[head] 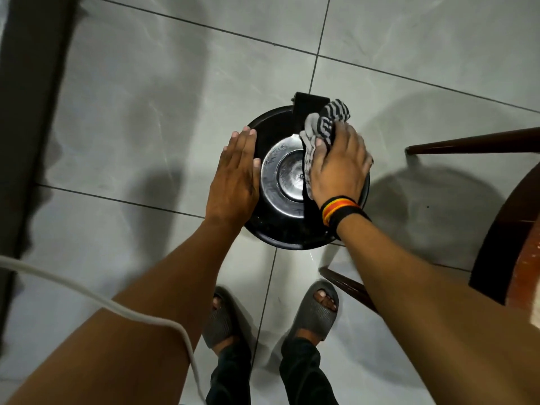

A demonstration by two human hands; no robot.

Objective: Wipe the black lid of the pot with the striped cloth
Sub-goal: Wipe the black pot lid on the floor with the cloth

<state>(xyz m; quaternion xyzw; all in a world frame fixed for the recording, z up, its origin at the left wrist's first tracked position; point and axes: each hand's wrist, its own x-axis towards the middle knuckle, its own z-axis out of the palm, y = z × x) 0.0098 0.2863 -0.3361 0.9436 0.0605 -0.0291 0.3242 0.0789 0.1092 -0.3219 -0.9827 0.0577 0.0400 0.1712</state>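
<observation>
A round pot with a black lid [274,127] stands on the tiled floor below me; the lid has a shiny metal disc [282,182] in its middle and a black handle [306,106] at its far edge. My left hand [233,179] lies flat with fingers together against the lid's left side. My right hand [339,165], with a striped wristband, presses a grey and black striped cloth [325,124] onto the lid's right and far part. The cloth bunches out past my fingertips and partly covers the metal disc.
A dark wooden chair [508,229] stands at the right, with one leg [473,141] beside the pot and another [347,285] near my right foot. A white cable [117,305] crosses the lower left. A dark door frame [26,127] runs along the left. My slippered feet [268,314] are just behind the pot.
</observation>
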